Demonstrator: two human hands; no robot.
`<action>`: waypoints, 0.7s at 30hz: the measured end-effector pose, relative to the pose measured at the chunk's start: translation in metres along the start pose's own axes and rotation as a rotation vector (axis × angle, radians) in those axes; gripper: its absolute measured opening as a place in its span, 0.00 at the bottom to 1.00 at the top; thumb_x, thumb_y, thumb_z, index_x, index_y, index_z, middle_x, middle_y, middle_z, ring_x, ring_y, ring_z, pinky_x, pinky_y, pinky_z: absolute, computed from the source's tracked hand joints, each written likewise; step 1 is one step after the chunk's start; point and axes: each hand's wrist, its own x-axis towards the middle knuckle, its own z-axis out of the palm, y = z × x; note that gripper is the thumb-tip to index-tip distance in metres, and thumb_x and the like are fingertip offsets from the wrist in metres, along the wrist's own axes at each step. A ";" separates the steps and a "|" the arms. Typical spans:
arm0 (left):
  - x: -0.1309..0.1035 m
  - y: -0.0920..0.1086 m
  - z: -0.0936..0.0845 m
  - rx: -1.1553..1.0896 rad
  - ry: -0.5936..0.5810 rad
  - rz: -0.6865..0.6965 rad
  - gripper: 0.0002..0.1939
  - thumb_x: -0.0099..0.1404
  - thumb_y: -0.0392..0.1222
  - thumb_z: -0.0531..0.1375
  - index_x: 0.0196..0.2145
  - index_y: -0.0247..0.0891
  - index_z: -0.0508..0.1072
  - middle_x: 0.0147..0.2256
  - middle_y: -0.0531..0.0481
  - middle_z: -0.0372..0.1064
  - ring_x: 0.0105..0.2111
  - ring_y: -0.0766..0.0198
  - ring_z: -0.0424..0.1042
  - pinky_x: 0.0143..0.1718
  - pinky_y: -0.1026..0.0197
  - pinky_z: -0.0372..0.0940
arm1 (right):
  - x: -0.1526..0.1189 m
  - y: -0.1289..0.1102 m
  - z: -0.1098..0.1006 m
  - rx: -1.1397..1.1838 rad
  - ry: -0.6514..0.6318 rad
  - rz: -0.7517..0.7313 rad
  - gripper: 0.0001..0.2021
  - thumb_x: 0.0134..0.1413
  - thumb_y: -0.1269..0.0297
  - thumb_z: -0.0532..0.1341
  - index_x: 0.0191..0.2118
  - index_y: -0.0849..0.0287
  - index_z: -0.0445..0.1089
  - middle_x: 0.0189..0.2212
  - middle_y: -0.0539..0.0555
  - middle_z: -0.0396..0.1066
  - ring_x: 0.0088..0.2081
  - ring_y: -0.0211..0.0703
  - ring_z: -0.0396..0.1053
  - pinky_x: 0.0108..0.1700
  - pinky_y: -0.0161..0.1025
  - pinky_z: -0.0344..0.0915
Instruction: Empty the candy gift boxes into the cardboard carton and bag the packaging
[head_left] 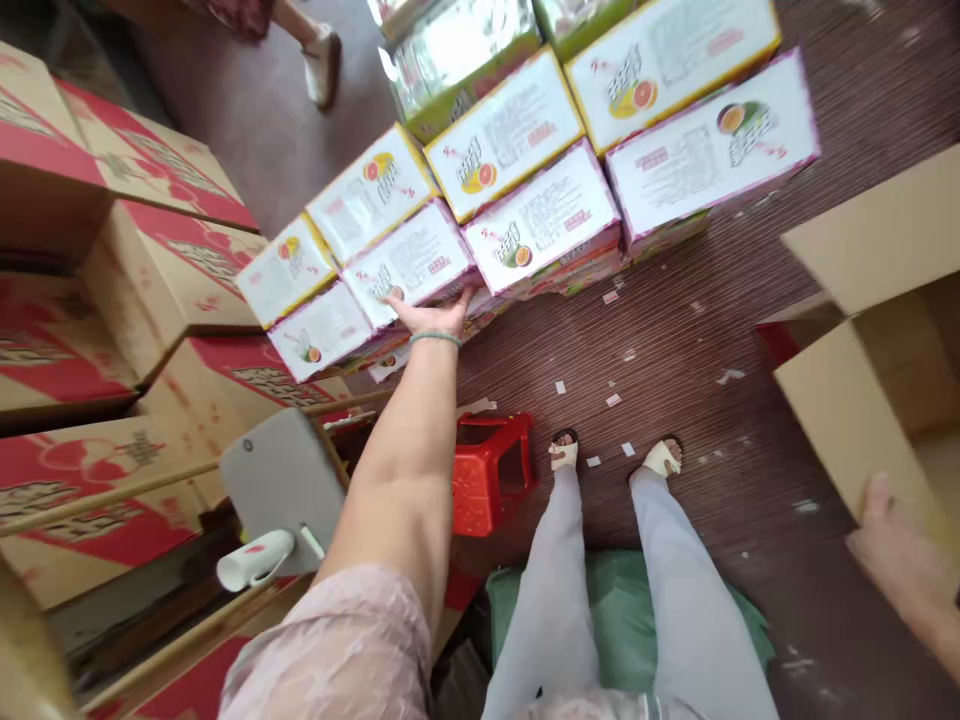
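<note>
My left hand reaches forward against the near edge of a white drink carton with purple edging. Its fingers are spread, one lying over the carton's top and another along its side. That carton sits in a row between a similar purple-edged carton on the left and another one on the right. At the right edge, my right hand grips a flap of an open brown cardboard box, thumb on the flap's face. The other fingers of that hand are mostly hidden.
Yellow-edged cartons line the row behind. Red-and-brown boxes are stacked at left, near a grey stand and white scanner-like device. A red stool is beside my feet. Another person's foot shows at the top.
</note>
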 end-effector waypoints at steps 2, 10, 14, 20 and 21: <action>-0.015 0.008 0.009 0.046 0.002 -0.038 0.50 0.72 0.79 0.48 0.80 0.46 0.55 0.78 0.33 0.52 0.75 0.45 0.61 0.64 0.39 0.73 | -0.021 -0.005 0.014 0.041 -0.006 -0.022 0.42 0.67 0.68 0.43 0.84 0.65 0.31 0.51 0.83 0.69 0.47 0.76 0.80 0.44 0.66 0.74; -0.043 0.026 0.016 0.115 -0.008 -0.138 0.60 0.68 0.83 0.43 0.81 0.36 0.51 0.74 0.22 0.57 0.73 0.43 0.66 0.62 0.40 0.74 | -0.069 -0.069 0.038 -0.012 -0.040 -0.156 0.39 0.65 0.79 0.47 0.80 0.68 0.55 0.64 0.79 0.67 0.57 0.65 0.79 0.48 0.50 0.79; -0.039 0.016 0.014 0.160 -0.042 -0.227 0.64 0.65 0.87 0.43 0.79 0.31 0.55 0.70 0.18 0.62 0.69 0.40 0.71 0.59 0.39 0.75 | -0.077 -0.087 0.035 0.025 -0.073 -0.098 0.41 0.63 0.79 0.48 0.82 0.63 0.54 0.67 0.76 0.66 0.57 0.64 0.78 0.48 0.51 0.79; -0.031 0.000 -0.004 0.105 -0.127 -0.330 0.57 0.65 0.85 0.46 0.76 0.42 0.61 0.65 0.27 0.70 0.66 0.42 0.73 0.63 0.39 0.72 | -0.088 -0.123 0.008 0.124 -0.234 0.044 0.41 0.66 0.77 0.48 0.83 0.62 0.49 0.72 0.74 0.61 0.58 0.65 0.78 0.51 0.52 0.77; -0.029 0.000 -0.008 0.129 -0.160 -0.348 0.59 0.63 0.87 0.43 0.76 0.42 0.60 0.65 0.28 0.70 0.66 0.43 0.74 0.63 0.40 0.72 | -0.089 -0.129 0.003 0.132 -0.250 0.070 0.41 0.66 0.76 0.49 0.83 0.63 0.48 0.72 0.74 0.61 0.57 0.66 0.78 0.51 0.53 0.76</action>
